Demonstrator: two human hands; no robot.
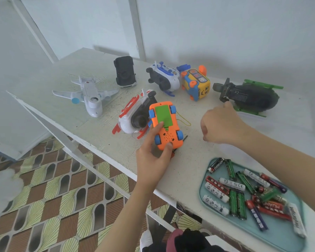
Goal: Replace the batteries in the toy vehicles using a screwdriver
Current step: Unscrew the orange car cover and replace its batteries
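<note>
Orange plastic formed the body of the toy car (165,128), which was found upside down, blue wheels uppermost, with its green battery cover (162,114) seated in the underside. The left hand (153,155) gripped the car from the near end. The thumb pressed the rear edge and a finger lay across the lower part of the green cover, while the rest of the grip was hidden behind the body. The car sat low over the white table (62,75), and contact with it could not be confirmed.

A slim dark shaft (185,137) projected from under the car on the side away from the left palm. It was mostly hidden, so its identity as the screwdriver could not be confirmed.

The right hand (220,124) was well apart from the car, on the far side from the left hand. Its fingers were curled inward, and whether it held anything could not be determined. Its furthest fingertip was just beside the tail of a dark green helicopter (251,97).

Below the right forearm lay a teal tray (280,239) of loose batteries (238,202) in green, red, white, black and blue casings.

Immediately beyond the left hand's fingers, a white and red vehicle (133,113) lay against the car. Further beyond stood a white aeroplane (88,95), an overturned black car (125,72), a white and blue vehicle (165,77) and a yellow bus (196,84).
</note>
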